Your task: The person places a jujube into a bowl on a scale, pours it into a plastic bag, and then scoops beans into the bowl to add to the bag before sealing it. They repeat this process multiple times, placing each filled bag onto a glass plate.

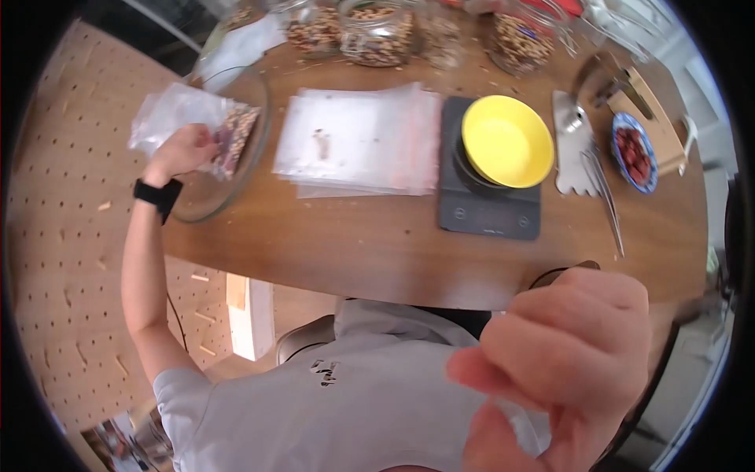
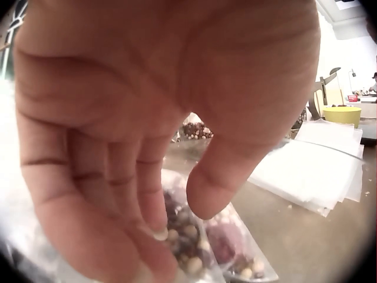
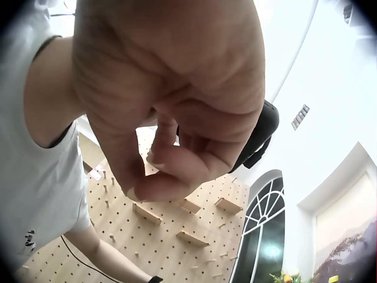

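Observation:
My left hand (image 1: 185, 149) is at a clear plastic bag (image 1: 237, 134) of mixed beans lying in a round glass dish (image 1: 206, 211) on the table's left side. In the left wrist view its fingers (image 2: 121, 171) reach down over the bagged beans (image 2: 188, 244), and a gap shows between thumb and fingers. Other clear plastic (image 1: 177, 106) lies beside the bag, partly under the hand. My right hand (image 1: 574, 338) is raised close to the head camera, away from the table. Its fingers are curled in with the thumb near the index finger, and nothing shows between them.
A stack of clear flat bags (image 1: 354, 141) lies mid-table. Right of it a yellow bowl (image 1: 507, 141) sits on a black scale (image 1: 487, 220). Tongs (image 1: 605, 200) and a blue-rimmed dish of red pieces (image 1: 634, 153) lie further right. Glass jars (image 1: 377, 35) of beans line the back.

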### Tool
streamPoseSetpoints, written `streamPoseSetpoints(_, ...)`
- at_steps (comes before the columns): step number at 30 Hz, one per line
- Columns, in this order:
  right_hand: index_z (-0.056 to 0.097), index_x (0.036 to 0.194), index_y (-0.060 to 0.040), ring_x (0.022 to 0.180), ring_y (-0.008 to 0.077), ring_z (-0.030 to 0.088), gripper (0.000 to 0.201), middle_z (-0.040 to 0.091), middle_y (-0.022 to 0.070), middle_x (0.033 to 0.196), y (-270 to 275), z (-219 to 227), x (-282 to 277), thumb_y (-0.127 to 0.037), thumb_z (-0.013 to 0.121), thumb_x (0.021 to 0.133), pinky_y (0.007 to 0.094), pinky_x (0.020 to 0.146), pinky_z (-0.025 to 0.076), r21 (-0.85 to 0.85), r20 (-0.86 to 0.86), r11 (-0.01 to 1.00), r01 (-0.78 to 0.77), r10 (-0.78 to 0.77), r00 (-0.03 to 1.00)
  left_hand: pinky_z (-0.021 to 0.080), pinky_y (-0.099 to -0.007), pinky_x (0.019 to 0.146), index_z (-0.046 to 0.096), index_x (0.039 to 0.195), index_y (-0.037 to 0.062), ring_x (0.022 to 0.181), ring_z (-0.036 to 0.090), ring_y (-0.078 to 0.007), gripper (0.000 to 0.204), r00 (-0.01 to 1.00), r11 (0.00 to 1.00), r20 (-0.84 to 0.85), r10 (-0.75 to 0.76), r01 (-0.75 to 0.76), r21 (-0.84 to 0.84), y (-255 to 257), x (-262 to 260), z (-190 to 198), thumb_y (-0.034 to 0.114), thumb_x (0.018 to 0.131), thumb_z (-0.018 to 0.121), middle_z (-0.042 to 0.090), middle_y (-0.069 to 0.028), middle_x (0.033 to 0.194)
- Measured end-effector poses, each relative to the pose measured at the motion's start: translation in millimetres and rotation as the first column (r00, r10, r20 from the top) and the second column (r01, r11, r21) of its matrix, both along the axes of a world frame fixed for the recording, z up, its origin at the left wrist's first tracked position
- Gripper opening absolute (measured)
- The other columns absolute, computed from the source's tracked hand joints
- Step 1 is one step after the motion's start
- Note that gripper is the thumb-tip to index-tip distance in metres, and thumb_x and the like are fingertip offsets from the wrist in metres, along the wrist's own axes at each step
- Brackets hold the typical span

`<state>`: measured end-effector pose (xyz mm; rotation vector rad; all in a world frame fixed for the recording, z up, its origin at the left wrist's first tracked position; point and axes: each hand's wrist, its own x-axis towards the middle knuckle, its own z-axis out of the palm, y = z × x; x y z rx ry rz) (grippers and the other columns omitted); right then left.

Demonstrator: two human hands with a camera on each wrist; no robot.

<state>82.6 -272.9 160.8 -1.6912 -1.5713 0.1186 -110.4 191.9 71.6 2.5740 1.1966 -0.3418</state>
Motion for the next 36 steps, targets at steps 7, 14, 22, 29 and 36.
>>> streamPoseSetpoints(7,0.065,0.064,-0.0074,0.054,0.0227,0.052,0.019,0.059,0.0053,0.064,-24.2,12.1,-10.5,-0.012,0.072,0.047,0.0342,0.05,0.034,-0.125,-0.063,0.987,0.1,-0.109,0.992,0.051,-0.0387,0.066,0.067,0.097,-0.0001,0.07,0.067,-0.0265,0.021,0.966,0.969,0.189,-0.178,0.138,0.207,-49.3,46.6,42.5,0.02,0.093,0.066,0.067,-0.0142,0.077)
streamPoseSetpoints(14,0.065,0.066,-0.0075,0.055,0.0227,0.051,0.021,0.059,0.0049,0.064,-34.0,18.2,-19.1,-0.012,0.071,0.047,0.0337,0.05,0.033,-0.16,-0.071,0.974,0.162,-0.175,0.982,0.046,-0.0311,0.06,0.066,0.103,0.0016,0.063,0.056,-0.0133,0.014,0.864,0.916,0.305,-0.401,0.37,0.156,-133.3,86.6,35.6,0.013,0.095,0.066,0.064,-0.0068,0.077)
streamPoseSetpoints(22,0.065,0.069,-0.0076,0.055,0.0227,0.049,0.022,0.058,0.0043,0.064,-43.4,26.1,-16.4,-0.011,0.07,0.047,0.0331,0.05,0.033,-0.204,-0.084,0.941,0.27,-0.292,0.953,0.048,-0.0358,0.062,0.068,0.104,0.0031,0.063,0.06,-0.0223,0.019,0.747,0.823,0.348,-0.566,0.537,0.185,-166.8,134.7,4.9,0.018,0.093,0.068,0.068,-0.0096,0.081)
streamPoseSetpoints(29,0.063,0.097,-0.0006,0.068,0.0292,0.062,0.014,0.067,0.014,0.083,-88.3,-57.1,155.6,-0.006,0.07,0.087,0.038,0.064,0.051,-0.329,0.225,0.771,0.545,-0.497,0.838,0.053,-0.0441,0.068,0.067,0.097,0.004,0.075,0.068,-0.0325,0.015,0.659,0.758,0.378,-0.651,0.598,0.261,-182.5,156.9,2.7,0.017,0.09,0.068,0.071,-0.0121,0.084)
streamPoseSetpoints(36,0.072,0.099,-0.002,0.09,0.0384,0.072,0.029,0.074,0.0196,0.092,-117.5,-134.3,340.3,-0.03,0.072,0.09,0.0455,0.081,0.057,-0.197,0.376,0.511,0.837,-0.749,0.546,0.053,-0.0433,0.068,0.066,0.094,0.0026,0.078,0.068,-0.0332,0.011,0.41,0.608,0.487,-0.771,0.702,0.371,-219.0,203.8,20.5,0.012,0.089,0.065,0.069,-0.0133,0.084)
